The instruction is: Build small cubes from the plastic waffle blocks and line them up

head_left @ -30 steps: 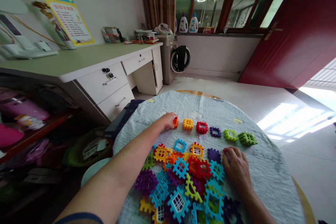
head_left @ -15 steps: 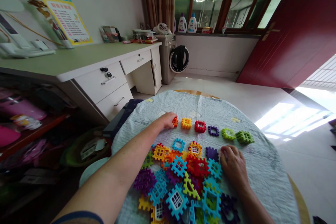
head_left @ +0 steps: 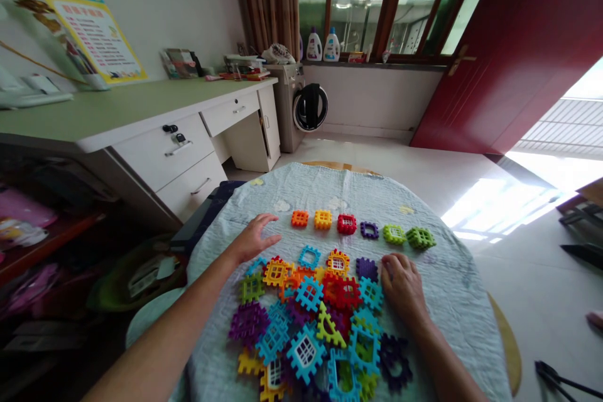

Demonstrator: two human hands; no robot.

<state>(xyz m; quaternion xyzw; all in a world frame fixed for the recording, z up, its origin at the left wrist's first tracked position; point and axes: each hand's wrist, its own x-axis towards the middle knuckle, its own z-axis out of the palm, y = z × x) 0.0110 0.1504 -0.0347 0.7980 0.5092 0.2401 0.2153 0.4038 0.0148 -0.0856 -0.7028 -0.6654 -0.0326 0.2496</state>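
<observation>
A row of toothed plastic building blocks crosses the table: an orange block [head_left: 299,218] at the left end, a yellow block [head_left: 323,220], a red block [head_left: 347,223], a purple block [head_left: 370,230], a lime block [head_left: 394,233] and a green stack of blocks [head_left: 421,237]. My left hand [head_left: 254,239] hovers left of the orange block, thumb and fingers apart, holding nothing. Palm down on the cloth, my right hand [head_left: 402,277] rests beside a dark purple block [head_left: 366,269], its fingers loosely laid out. Between my arms lies a heap of mixed blocks [head_left: 309,294], some with white window grids.
A pale blue cloth [head_left: 452,301] covers the round table. Beyond stand a desk [head_left: 155,97] with drawers, a washing machine [head_left: 286,107] with its door open, and a red door [head_left: 452,75]. Shelves with clutter [head_left: 42,232] are at the left.
My left hand has let go of the orange block and drawn back to the left, its fingers spreading. The right hand stays by the heap. The whole view has shifted slightly.
</observation>
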